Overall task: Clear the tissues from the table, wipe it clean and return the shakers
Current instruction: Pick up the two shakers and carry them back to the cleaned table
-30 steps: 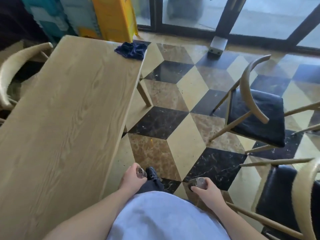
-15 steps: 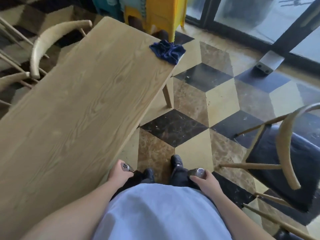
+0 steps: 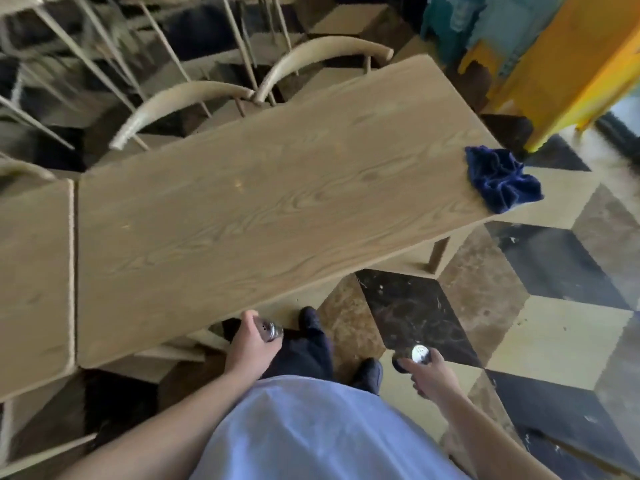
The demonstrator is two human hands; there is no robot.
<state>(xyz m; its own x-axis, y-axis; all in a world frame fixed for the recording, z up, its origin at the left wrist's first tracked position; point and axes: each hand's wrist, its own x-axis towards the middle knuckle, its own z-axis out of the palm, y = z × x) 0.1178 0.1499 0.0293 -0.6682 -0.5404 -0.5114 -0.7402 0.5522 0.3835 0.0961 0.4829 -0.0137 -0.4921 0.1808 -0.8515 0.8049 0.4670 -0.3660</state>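
Observation:
My left hand (image 3: 247,348) grips a glass shaker (image 3: 270,331) with a metal perforated cap, held just below the near edge of the wooden table (image 3: 242,209). Off to the right, over the floor, my right hand (image 3: 427,374) holds a second shaker (image 3: 419,354), its shiny cap facing up. A crumpled dark blue cloth (image 3: 500,179) lies on the table's far right corner, partly hanging over the edge. No tissues show on the table top.
A second wooden table (image 3: 34,278) butts against the left end. Curved-back wooden chairs (image 3: 180,105) stand along the far side. A yellow and teal stack (image 3: 561,64) stands at the upper right. The floor has a cube-pattern tile (image 3: 554,306).
My view has swung left, so the table now runs across the frame. Both hands still hold their shakers; the left one has come closer to the table edge.

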